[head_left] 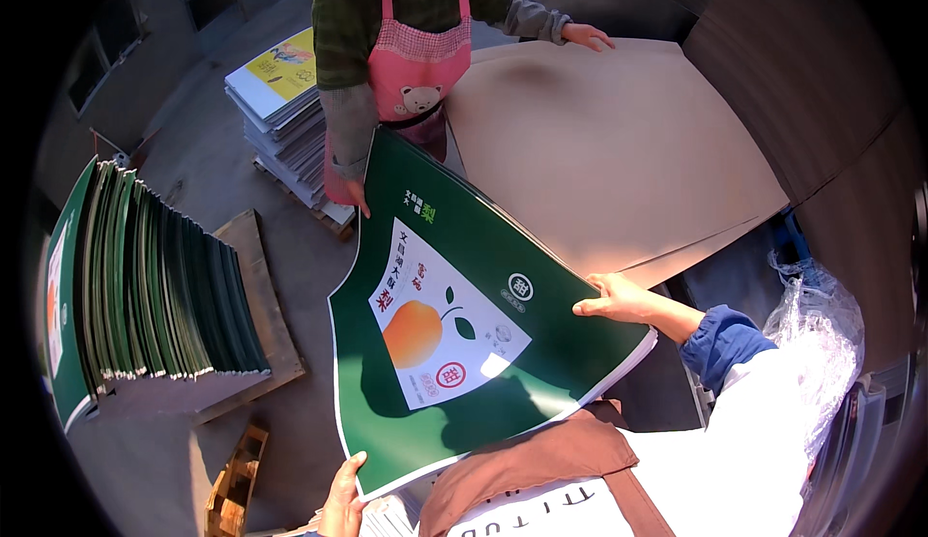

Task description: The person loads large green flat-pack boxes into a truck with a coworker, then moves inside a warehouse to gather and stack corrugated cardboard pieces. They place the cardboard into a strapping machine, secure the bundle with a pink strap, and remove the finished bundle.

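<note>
Head view: I see my left hand [343,498] pinching the near corner of a green sheet [474,373] w/ a fruit label, thumb on top, fingers under. Right hand [611,298] grips the sheet's right edge, fingers curled over it. Sheet hangs mid-air, tilted, betw. me and a co-worker in a pink apron [416,58]; one of that person's hands [360,194] holds the far corner, the other [587,35] rests on the brown board [619,141] lying on the bench. Step, as I judge it: carrying the sheet over, not yet laid on the board. Next move prob. calls for both of us to swing it right, square its edges to the board, lower it flat w/o creasing. Stack of green sheets [155,286] stands on edge at left, printed stack [285,121] behind, plastic wrap [822,344] at right.
</note>
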